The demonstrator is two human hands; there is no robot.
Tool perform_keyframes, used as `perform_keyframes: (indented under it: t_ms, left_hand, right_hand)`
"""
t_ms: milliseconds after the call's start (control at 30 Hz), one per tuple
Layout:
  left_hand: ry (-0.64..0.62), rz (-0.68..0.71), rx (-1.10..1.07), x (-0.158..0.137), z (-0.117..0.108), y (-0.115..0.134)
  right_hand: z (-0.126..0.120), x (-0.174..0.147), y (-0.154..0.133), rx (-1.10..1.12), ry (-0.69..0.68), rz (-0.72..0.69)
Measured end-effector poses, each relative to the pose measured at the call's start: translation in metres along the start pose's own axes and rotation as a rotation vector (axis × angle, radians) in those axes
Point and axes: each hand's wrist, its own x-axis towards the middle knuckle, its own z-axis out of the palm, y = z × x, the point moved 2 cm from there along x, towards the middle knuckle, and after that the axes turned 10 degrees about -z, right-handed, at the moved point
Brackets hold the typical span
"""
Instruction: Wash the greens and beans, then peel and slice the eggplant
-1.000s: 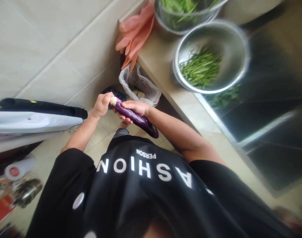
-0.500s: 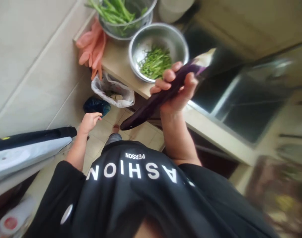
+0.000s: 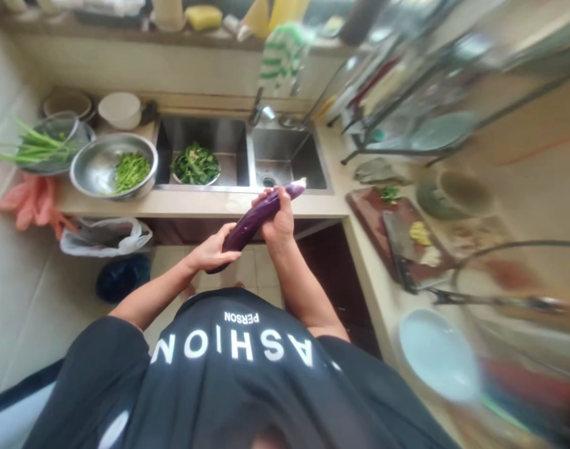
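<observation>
A long purple eggplant (image 3: 250, 222) with a pale stem end slants across the front of my body, in both hands. My left hand (image 3: 216, 248) is closed around its lower, darker end. Nearer the stem, my right hand (image 3: 279, 218) wraps it, thumb along the top side. The eggplant is in front of the counter edge, below the double steel sink (image 3: 250, 153). In the sink's left basin sits a bowl of leafy greens (image 3: 196, 165).
To the left stand a steel bowl (image 3: 86, 165) of cut greens and a clear bowl (image 3: 72, 134) of long green stalks. Pink gloves (image 3: 30, 202) and a white bag (image 3: 107, 243) hang at the counter edge. On the right are a chopping board (image 3: 367, 215), a cleaver (image 3: 397, 249) and a pale bowl (image 3: 437, 355).
My view has swung right toward the sink and right counter. My left hand, apart from the eggplant before, now grips its lower end. My right hand still holds it.
</observation>
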Motion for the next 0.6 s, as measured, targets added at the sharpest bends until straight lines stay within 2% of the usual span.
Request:
perform_keyframes:
  t_ms: [67,133,233,333,400,467,600]
  left_hand:
    - [-0.093,-0.066,-0.192,0.027,0.039,0.013]
    - [-0.148,-0.168,-0.380,0.050,0.072,0.024]
    - [-0.150,-0.334,-0.579,0.076,0.101,0.034]
    - [-0.204,-0.452,-0.659,0.099,0.109,0.037]
    - [-0.215,-0.456,-0.685,0.115,0.107,0.039]
    - [-0.171,-0.465,-0.710,0.134,0.103,0.041]
    - [-0.090,-0.539,-0.799,0.179,0.088,0.041]
  right_hand:
    - [-0.022,-0.002,-0.026,-0.181,-0.041,-0.067]
    - [-0.043,-0.003,-0.042,-0.330,-0.093,-0.040]
    - [-0.070,0.001,-0.057,-0.468,-0.131,0.003]
    - [-0.090,0.012,-0.064,-0.602,-0.150,-0.007]
    - [-0.098,0.023,-0.062,-0.659,-0.199,0.026]
    - [-0.102,0.040,-0.057,-0.706,-0.280,0.052]
    - [-0.106,0.103,-0.059,-0.899,-0.427,0.073]
